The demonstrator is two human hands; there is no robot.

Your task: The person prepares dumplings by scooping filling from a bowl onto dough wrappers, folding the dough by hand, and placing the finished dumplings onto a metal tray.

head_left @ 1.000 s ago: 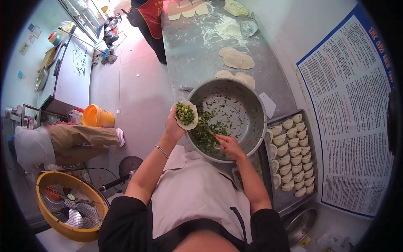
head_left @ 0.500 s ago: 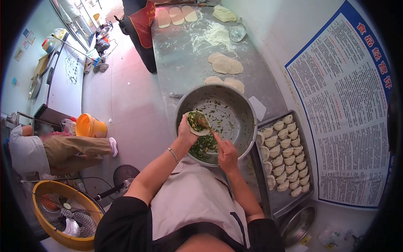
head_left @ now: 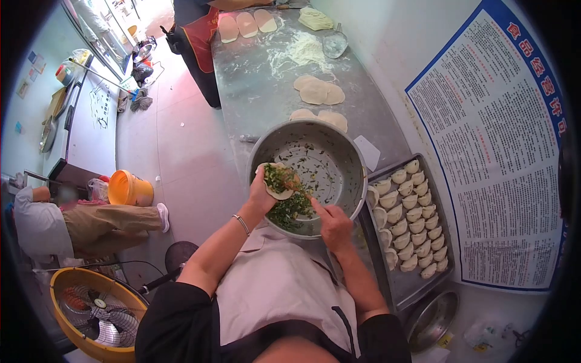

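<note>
My left hand (head_left: 259,195) is closed around a round dough wrapper (head_left: 282,195), cupping it over the left side of a large metal bowl (head_left: 346,175). Chopped green filling (head_left: 276,176) is heaped on the wrapper. In my right hand (head_left: 335,227) is the handle of a wooden spoon (head_left: 300,187), its head against the filling on the wrapper. Loose green filling (head_left: 289,213) lies in the near left part of the bowl, with scraps stuck to its base and wall.
A metal tray (head_left: 407,295) of shaped dumplings (head_left: 414,215) stands at the right. Behind the bowl, dough wrappers (head_left: 315,92) and flour (head_left: 305,51) lie on the metal table (head_left: 254,91). A person in a red apron (head_left: 200,39) stands at its far end. A fan (head_left: 100,311) is lower left.
The spoon's head has shifted slightly right and down across the wrapper, and more filling shows on the wrapper. My right hand has moved a little right. The whole view has shifted slightly.
</note>
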